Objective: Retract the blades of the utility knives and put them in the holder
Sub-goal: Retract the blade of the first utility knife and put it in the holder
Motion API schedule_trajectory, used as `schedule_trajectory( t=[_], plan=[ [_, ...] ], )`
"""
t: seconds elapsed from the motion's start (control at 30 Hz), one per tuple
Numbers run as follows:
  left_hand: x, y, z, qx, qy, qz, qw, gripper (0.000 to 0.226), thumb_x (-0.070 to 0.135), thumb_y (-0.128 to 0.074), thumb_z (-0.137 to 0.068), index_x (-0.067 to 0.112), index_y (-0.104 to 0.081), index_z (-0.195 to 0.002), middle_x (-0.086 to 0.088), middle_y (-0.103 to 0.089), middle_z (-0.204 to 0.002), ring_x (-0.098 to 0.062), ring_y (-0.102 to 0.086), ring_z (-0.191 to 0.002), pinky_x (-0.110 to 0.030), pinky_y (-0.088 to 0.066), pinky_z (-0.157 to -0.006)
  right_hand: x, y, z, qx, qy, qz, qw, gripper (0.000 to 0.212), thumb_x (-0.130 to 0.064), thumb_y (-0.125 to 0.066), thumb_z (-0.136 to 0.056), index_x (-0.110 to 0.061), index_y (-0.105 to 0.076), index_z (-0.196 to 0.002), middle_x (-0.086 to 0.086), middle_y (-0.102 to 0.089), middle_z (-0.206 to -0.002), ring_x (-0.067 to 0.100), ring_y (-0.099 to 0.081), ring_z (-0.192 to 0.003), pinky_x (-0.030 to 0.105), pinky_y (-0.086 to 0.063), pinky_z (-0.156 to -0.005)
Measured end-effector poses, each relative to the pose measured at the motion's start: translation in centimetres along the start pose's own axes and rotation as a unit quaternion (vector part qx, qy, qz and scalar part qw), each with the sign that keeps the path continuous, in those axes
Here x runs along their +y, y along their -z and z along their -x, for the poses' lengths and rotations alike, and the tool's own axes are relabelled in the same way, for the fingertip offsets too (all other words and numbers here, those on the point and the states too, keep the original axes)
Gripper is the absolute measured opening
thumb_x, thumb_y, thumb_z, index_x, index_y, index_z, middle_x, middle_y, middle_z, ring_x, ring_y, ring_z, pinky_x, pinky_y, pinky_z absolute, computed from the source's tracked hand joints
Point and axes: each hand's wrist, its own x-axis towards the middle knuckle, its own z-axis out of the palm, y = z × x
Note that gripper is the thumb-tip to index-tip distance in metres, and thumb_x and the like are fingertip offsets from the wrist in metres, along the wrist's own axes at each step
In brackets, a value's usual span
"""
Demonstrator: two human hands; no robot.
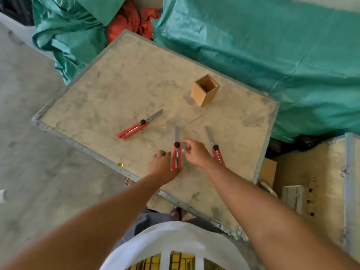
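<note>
Three red utility knives with blades extended lie on a worn wooden board (120, 78). My left hand (162, 165) grips the handle of the middle knife (176, 152), whose blade points away from me. My right hand (195, 152) hovers just right of it, thumb and forefinger pinched near its black slider knob. A second knife (136, 127) lies to the left, angled. The third knife (215, 146) lies to the right, its handle partly hidden by my right wrist. An empty square wooden holder (204, 90) stands upright farther back on the board.
Green tarpaulin (272, 45) covers bulky things behind and to the right of the board. Orange cloth (132, 22) shows between the tarps. Another wooden crate (321, 182) sits at the right. Concrete floor (29, 143) lies to the left. A small yellow cap (120, 165) rests by the board's near edge.
</note>
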Motion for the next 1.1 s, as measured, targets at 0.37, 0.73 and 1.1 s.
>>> schedule_trajectory(
  t=[0.37,0.73,1.1],
  plan=[
    [-0.5,-2.6,1.1,0.043,-0.025,0.008,0.999,0.066,0.038,-0.06,-0.083,0.024,-0.039,-0.144,-0.005,-0.049,-0.131,-0.024,-0.053,-0.111,-0.032,-0.052,-0.085,-2.0,-2.4,-1.3,0.065,-0.105,-0.149,0.981,0.021,-0.025,-0.066,-0.096,-0.015,-0.067,-0.115,0.003,-0.073,-0.108,0.02,-0.069,-0.099,0.036,-0.058,-0.089],
    [-1.0,1.9,1.7,0.015,-0.112,0.207,0.972,0.07,0.026,-0.072,-0.087,0.029,-0.038,-0.147,0.006,-0.063,-0.113,-0.01,-0.064,-0.089,-0.028,-0.056,-0.084,-2.9,2.9,0.2,0.123,-0.093,-0.333,0.93,0.015,-0.019,-0.076,-0.091,-0.016,-0.071,-0.104,0.004,-0.076,-0.1,0.022,-0.077,-0.088,0.044,-0.068,-0.069],
    [4.1,7.8,1.8,0.028,-0.117,0.482,0.868,0.057,-0.006,-0.072,-0.083,0.031,-0.062,-0.125,-0.016,-0.071,-0.103,-0.026,-0.069,-0.089,-0.036,-0.063,-0.077,-5.0,10.5,4.7,0.041,0.013,-0.273,0.961,0.023,-0.019,-0.077,-0.091,-0.021,-0.079,-0.114,0.002,-0.08,-0.104,0.019,-0.077,-0.092,0.034,-0.065,-0.068]
  ],
)
